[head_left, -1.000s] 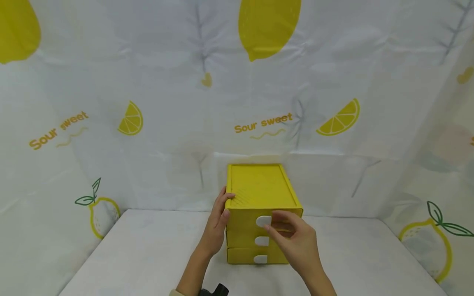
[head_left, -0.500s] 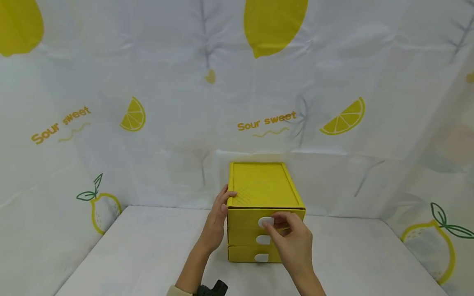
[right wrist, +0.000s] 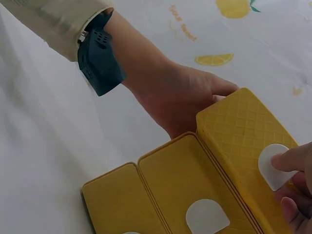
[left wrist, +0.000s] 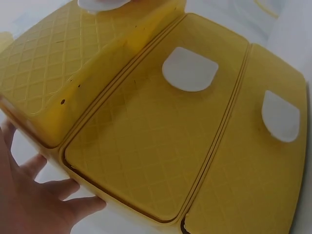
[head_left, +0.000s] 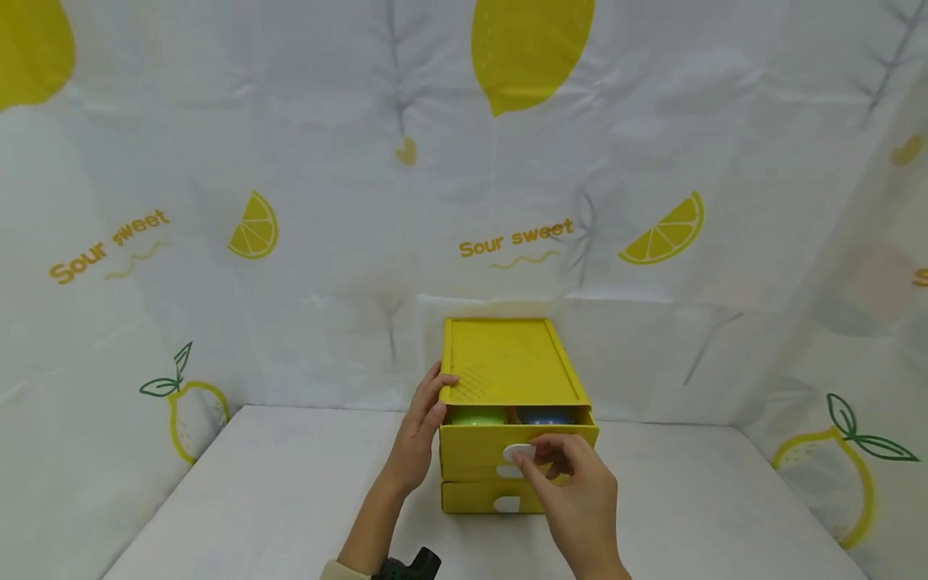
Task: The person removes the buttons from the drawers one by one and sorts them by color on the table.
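Head view: right hand (head_left: 582,499) pinches tab (head_left: 513,451) of top drawer (head_left: 470,445), jutting cameraward; left hand (head_left: 416,439), unclenched, touches left side of cabinet (head_left: 515,354).

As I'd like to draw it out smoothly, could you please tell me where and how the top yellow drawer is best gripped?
By its white tab, I would say, coming from the front right: thumb on the flat face, fingers behind the straight edge, which faces right. The right hand pinches it there. The left hand against the left side of the box should help steady it.
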`<action>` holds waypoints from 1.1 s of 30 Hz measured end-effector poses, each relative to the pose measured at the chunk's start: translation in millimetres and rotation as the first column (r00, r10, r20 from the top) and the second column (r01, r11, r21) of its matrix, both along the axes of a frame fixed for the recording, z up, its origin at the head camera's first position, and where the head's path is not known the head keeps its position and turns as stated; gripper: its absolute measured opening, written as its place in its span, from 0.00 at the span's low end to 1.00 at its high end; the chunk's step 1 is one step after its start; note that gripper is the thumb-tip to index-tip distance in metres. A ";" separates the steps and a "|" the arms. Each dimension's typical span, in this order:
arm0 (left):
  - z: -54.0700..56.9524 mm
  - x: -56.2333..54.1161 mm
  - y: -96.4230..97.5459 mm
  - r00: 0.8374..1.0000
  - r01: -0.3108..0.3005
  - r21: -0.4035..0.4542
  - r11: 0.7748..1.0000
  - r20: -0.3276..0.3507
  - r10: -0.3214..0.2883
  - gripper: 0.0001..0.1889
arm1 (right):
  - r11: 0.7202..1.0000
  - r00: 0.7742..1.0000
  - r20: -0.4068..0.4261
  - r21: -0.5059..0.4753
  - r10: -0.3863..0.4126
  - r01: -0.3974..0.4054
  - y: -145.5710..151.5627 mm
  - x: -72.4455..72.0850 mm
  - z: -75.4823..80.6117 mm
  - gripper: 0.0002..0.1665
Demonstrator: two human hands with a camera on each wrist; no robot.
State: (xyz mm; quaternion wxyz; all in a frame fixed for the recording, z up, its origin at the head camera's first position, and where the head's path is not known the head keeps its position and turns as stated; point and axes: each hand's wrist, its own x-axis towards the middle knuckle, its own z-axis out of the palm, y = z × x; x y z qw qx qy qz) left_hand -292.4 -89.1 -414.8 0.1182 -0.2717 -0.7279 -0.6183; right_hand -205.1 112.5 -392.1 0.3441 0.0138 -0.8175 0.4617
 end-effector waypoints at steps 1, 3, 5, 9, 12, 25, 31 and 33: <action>0.1 0.0 0.1 1.000 0.001 0.004 1.000 0.002 -0.001 0.18 | 1.000 1.000 0.010 -0.007 -0.003 0.003 -0.3 1.4 0.4 0.16; 0.1 -0.1 0.4 1.000 0.006 0.011 1.000 0.005 -0.006 0.18 | 1.000 1.000 0.024 -0.016 -0.011 0.011 -1.0 3.8 1.6 0.16; -0.1 -0.1 0.5 1.000 0.002 0.018 1.000 0.010 -0.002 0.18 | 1.000 0.999 0.034 -0.022 -0.019 0.020 -2.2 6.1 2.1 0.16; -0.1 0.0 2.0 1.000 -0.019 0.036 0.999 0.011 0.019 0.18 | 0.999 0.998 0.050 -0.023 -0.035 0.036 -4.2 9.2 3.8 0.16; -0.1 0.2 3.2 1.000 -0.030 0.039 0.999 0.010 0.029 0.18 | 0.999 0.998 0.050 -0.033 -0.038 0.040 -5.6 9.4 4.4 0.16; 1.7 2.2 4.4 0.999 -0.048 0.030 0.998 0.028 0.047 0.18 | 0.994 0.989 0.107 -0.020 -0.103 0.106 -9.8 17.0 6.0 0.17; 2.6 1.9 5.1 0.999 -0.046 0.037 0.998 0.020 0.046 0.19 | 0.992 0.983 0.129 -0.001 -0.128 0.129 -8.1 30.5 8.7 0.18; 2.2 2.0 4.8 0.999 -0.043 0.041 0.998 0.018 0.043 0.19 | 0.990 0.981 0.137 0.011 -0.139 0.138 -8.2 35.4 8.7 0.18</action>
